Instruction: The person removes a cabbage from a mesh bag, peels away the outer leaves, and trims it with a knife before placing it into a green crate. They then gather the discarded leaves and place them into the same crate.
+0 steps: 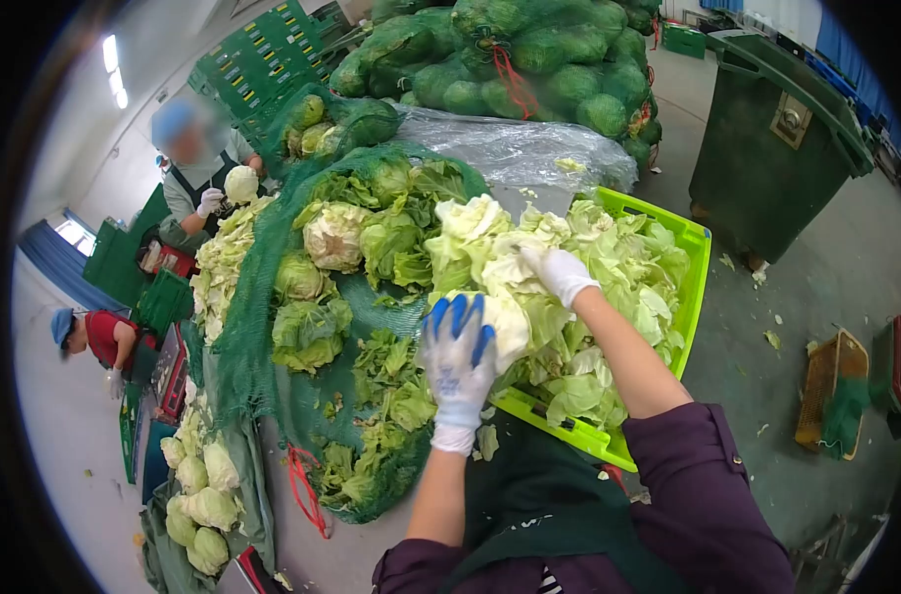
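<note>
A pale, partly peeled cabbage is between my two hands over the near edge of the bright green crate. My left hand, in a white glove with blue fingertips, grips its left side with fingers spread. On the upper right, my right hand, in a white glove, has its fingers closed on an outer cabbage leaf; the fingertips are partly hidden. Loose cabbage leaves heap up in the crate. To the left, a green mesh sack holds whole cabbages and torn leaves.
Full mesh sacks of cabbages are stacked at the back. A dark green wheeled bin stands at the right, with a yellow basket on the floor. Peeled cabbages lie lower left. Two other people work on the left.
</note>
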A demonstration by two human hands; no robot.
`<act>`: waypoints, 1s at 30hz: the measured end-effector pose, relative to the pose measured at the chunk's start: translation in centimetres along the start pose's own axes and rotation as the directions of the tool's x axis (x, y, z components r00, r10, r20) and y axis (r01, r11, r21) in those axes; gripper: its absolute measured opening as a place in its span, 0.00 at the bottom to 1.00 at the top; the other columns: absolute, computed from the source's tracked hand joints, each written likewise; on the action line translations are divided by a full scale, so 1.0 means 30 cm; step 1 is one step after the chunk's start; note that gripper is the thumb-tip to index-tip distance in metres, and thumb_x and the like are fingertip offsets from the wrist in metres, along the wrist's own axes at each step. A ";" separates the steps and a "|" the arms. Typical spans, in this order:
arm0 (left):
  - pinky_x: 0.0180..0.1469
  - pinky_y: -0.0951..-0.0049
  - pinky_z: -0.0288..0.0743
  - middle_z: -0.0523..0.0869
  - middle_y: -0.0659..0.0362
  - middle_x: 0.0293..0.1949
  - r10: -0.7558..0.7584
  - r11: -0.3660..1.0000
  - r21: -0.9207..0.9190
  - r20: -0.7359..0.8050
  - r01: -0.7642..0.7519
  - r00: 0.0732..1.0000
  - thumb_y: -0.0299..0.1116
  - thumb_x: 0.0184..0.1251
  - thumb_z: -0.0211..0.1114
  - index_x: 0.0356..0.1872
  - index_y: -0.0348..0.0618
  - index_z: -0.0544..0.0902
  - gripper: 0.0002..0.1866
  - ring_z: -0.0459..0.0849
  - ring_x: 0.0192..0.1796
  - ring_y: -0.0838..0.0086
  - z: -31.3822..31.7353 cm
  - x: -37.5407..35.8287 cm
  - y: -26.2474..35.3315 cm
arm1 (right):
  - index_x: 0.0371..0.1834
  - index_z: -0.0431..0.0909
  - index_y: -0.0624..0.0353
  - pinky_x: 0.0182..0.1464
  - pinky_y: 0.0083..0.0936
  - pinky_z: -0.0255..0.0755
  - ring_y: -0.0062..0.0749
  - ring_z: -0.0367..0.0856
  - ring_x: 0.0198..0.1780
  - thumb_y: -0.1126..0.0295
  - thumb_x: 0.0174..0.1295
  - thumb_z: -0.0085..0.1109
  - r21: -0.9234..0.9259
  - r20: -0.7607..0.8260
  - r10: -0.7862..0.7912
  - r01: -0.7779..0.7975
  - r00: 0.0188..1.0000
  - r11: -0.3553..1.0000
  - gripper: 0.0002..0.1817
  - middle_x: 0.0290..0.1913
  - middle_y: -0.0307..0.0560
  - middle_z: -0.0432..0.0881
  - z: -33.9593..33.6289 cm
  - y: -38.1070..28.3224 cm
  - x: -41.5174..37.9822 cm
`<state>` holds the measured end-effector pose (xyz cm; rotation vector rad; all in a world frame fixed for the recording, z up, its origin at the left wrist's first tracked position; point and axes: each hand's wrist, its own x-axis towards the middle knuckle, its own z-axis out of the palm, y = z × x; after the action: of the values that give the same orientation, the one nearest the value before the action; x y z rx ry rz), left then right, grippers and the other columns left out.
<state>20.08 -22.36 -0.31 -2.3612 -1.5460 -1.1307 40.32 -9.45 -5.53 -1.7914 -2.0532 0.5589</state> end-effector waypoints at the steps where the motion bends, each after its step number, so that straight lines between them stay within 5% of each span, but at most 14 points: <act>1: 0.64 0.57 0.62 0.78 0.49 0.54 -0.037 0.999 -0.013 -0.015 0.037 0.999 0.34 0.61 0.60 0.55 0.45 0.81 0.20 0.72 0.60 0.55 -0.025 -0.025 -0.029 | 0.38 0.83 0.63 0.51 0.43 0.72 0.53 0.82 0.44 0.38 0.67 0.34 0.057 0.012 0.055 -0.056 0.998 0.997 0.37 0.40 0.65 0.82 0.006 0.019 -0.014; 2: 0.63 0.58 0.62 0.78 0.48 0.53 -0.087 0.996 -0.013 -0.030 0.087 0.996 0.34 0.62 0.59 0.55 0.45 0.81 0.19 0.72 0.59 0.55 -0.039 -0.047 -0.072 | 0.41 0.83 0.59 0.50 0.44 0.72 0.54 0.81 0.44 0.36 0.66 0.33 0.108 -0.026 0.179 -0.176 0.983 0.979 0.37 0.39 0.65 0.82 0.044 0.049 0.010; 5: 0.61 0.58 0.63 0.77 0.47 0.51 -0.197 0.978 -0.094 -0.110 0.187 0.974 0.38 0.70 0.54 0.55 0.41 0.79 0.18 0.72 0.57 0.55 -0.060 -0.098 -0.205 | 0.41 0.83 0.58 0.49 0.44 0.72 0.55 0.81 0.43 0.37 0.66 0.36 0.158 0.058 0.163 -0.170 0.985 0.973 0.36 0.37 0.64 0.83 0.011 0.058 -0.005; 7: 0.61 0.57 0.63 0.77 0.46 0.50 -0.237 0.971 -0.059 -0.142 0.231 0.961 0.38 0.69 0.54 0.54 0.40 0.79 0.18 0.72 0.55 0.53 -0.040 -0.107 -0.270 | 0.51 0.77 0.66 0.43 0.45 0.75 0.61 0.81 0.39 0.43 0.68 0.41 0.167 -0.109 0.163 -0.144 0.980 0.975 0.33 0.37 0.70 0.81 0.052 0.012 -0.066; 9: 0.59 0.56 0.64 0.77 0.45 0.50 -0.241 0.969 0.007 -0.163 0.246 0.957 0.38 0.67 0.55 0.52 0.42 0.81 0.17 0.73 0.54 0.53 -0.024 -0.084 -0.251 | 0.61 0.67 0.69 0.38 0.47 0.74 0.60 0.81 0.34 0.48 0.70 0.42 0.247 -0.427 0.252 -0.156 0.869 0.956 0.32 0.32 0.72 0.80 0.026 -0.122 -0.211; 12: 0.56 0.54 0.66 0.77 0.47 0.50 -0.282 0.941 0.159 -0.116 0.298 0.952 0.40 0.63 0.58 0.49 0.46 0.83 0.17 0.74 0.51 0.53 0.001 -0.017 -0.162 | 0.68 0.59 0.67 0.32 0.47 0.72 0.58 0.79 0.28 0.52 0.72 0.41 0.374 -0.433 0.288 -0.121 0.854 0.920 0.31 0.27 0.67 0.80 0.020 -0.251 -0.361; 13: 0.56 0.53 0.66 0.77 0.48 0.50 -0.307 0.924 0.210 -0.085 0.319 0.948 0.41 0.62 0.58 0.49 0.47 0.83 0.17 0.74 0.52 0.54 0.004 0.004 -0.121 | 0.69 0.57 0.67 0.28 0.46 0.71 0.57 0.79 0.24 0.52 0.71 0.42 0.246 -0.649 0.061 0.134 0.759 0.960 0.32 0.23 0.62 0.79 0.116 -0.242 -0.364; 15: 0.59 0.51 0.64 0.77 0.49 0.51 -0.313 0.924 0.209 -0.074 0.322 0.947 0.39 0.63 0.57 0.49 0.44 0.81 0.16 0.73 0.53 0.53 0.027 0.017 -0.100 | 0.71 0.54 0.65 0.25 0.45 0.71 0.55 0.78 0.21 0.53 0.71 0.44 0.256 -0.368 0.080 0.018 0.926 0.967 0.33 0.20 0.60 0.78 0.131 -0.333 -0.428; 18: 0.67 0.51 0.55 0.74 0.50 0.60 -0.113 0.977 0.158 -0.201 0.146 0.973 0.37 0.64 0.56 0.48 0.43 0.81 0.15 0.69 0.63 0.52 0.065 0.006 -0.126 | 0.69 0.59 0.63 0.25 0.45 0.72 0.53 0.78 0.20 0.53 0.70 0.45 0.171 -0.366 0.062 0.002 0.929 0.985 0.31 0.20 0.59 0.78 0.218 -0.315 -0.355; 21: 0.67 0.51 0.55 0.75 0.51 0.60 -0.141 0.990 -0.053 -0.145 0.134 0.979 0.37 0.64 0.56 0.48 0.41 0.81 0.15 0.69 0.63 0.53 0.073 0.008 -0.135 | 0.63 0.64 0.61 0.24 0.44 0.73 0.52 0.79 0.22 0.54 0.70 0.45 0.150 -0.309 0.027 0.021 0.951 0.988 0.26 0.21 0.59 0.78 0.196 -0.280 -0.271; 22: 0.67 0.52 0.55 0.77 0.50 0.58 -0.173 0.984 -0.080 -0.155 0.162 0.973 0.37 0.65 0.56 0.49 0.41 0.80 0.16 0.69 0.63 0.52 0.075 0.006 -0.130 | 0.52 0.72 0.61 0.32 0.46 0.76 0.57 0.81 0.31 0.51 0.71 0.41 0.048 -0.269 -0.008 0.022 0.963 0.999 0.23 0.27 0.63 0.81 0.164 -0.285 -0.247; 25: 0.67 0.53 0.56 0.76 0.48 0.58 -0.126 0.992 -0.021 -0.201 0.124 0.972 0.37 0.66 0.55 0.49 0.41 0.80 0.16 0.69 0.63 0.51 0.068 -0.037 -0.124 | 0.45 0.77 0.62 0.43 0.47 0.75 0.60 0.81 0.40 0.48 0.71 0.37 0.228 -0.232 0.178 -0.124 0.956 0.966 0.27 0.35 0.65 0.82 0.138 -0.170 -0.080; 27: 0.67 0.53 0.57 0.75 0.46 0.59 -0.107 0.994 -0.034 -0.198 0.102 0.974 0.39 0.67 0.54 0.50 0.41 0.79 0.17 0.69 0.63 0.50 0.076 -0.072 -0.161 | 0.43 0.78 0.62 0.47 0.47 0.73 0.61 0.80 0.41 0.46 0.70 0.36 0.210 -0.173 0.158 -0.121 0.972 0.970 0.29 0.37 0.66 0.82 0.109 -0.119 -0.007; 30: 0.65 0.51 0.58 0.75 0.44 0.58 -0.159 0.948 -0.306 -0.216 0.088 0.963 0.38 0.64 0.57 0.46 0.38 0.81 0.16 0.70 0.61 0.47 0.059 -0.103 -0.215 | 0.40 0.79 0.63 0.49 0.47 0.73 0.61 0.80 0.42 0.45 0.69 0.38 0.227 -0.083 0.138 -0.116 0.987 0.967 0.30 0.38 0.67 0.82 0.110 -0.094 -0.005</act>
<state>15.06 -20.78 -5.45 -2.2100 -1.5519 -1.7125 36.27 -10.14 -6.93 -1.7879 -1.7445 0.6923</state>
